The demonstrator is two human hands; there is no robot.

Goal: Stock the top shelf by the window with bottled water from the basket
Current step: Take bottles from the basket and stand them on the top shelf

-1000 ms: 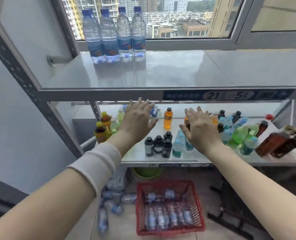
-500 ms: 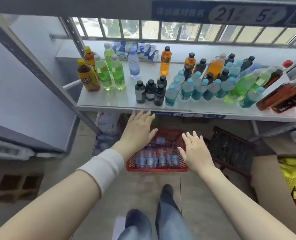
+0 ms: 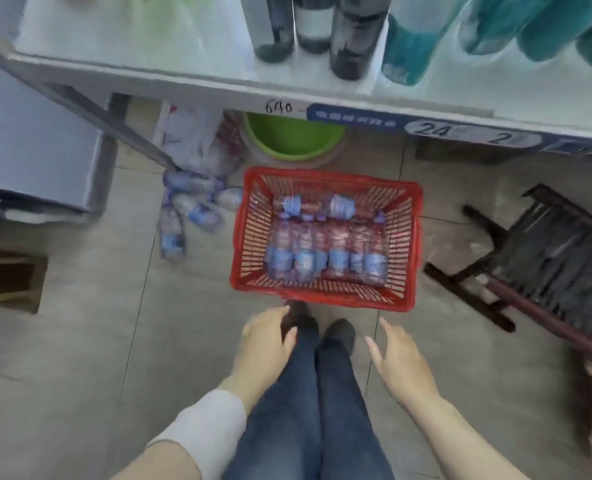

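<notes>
basket: and here is the red basket point(image 3: 322, 297), sitting on the tiled floor point(image 3: 97, 341) at centre, just far of the person's feet.
water: bottled water point(image 3: 338, 258) lies flat inside the basket, a row packed side by side with blue labels toward the near wall. two more bottles point(image 3: 339, 206) lie crosswise at the far end.
left hand: the left hand point(image 3: 267, 344) hangs over the left shoe, just near of the basket's near-left corner. the fingers are loosely bent, grasping nothing, clear of the rim.
right hand: the right hand point(image 3: 402, 362) is out to the right of the legs, fingers straight and a little spread. it is released, with nothing in it, and apart from the basket.
sleeve: a white cuff point(image 3: 204, 424) wraps the left forearm.
legs: blue jeans point(image 3: 308, 410) and dark shoes point(image 3: 339, 332) stand between the two hands, toes toward the basket.
shelf: a pale shelf point(image 3: 149, 74) runs across the far edge of the view. dark bottles point(image 3: 350, 36) and teal bottles point(image 3: 422, 39) stand on it, tops out of frame. the price strip point(image 3: 461, 129) on its front edge reads 24 and 2.
under the shelf: a green basin point(image 3: 293, 136) sits just far of the basket, with a plastic bag point(image 3: 190, 140) to its left.
floor left: loose water bottles point(image 3: 190, 209) lie scattered left of the basket, blurred.
floor right: a dark slatted stool point(image 3: 547, 254) sits right of the basket, apart from it.
</notes>
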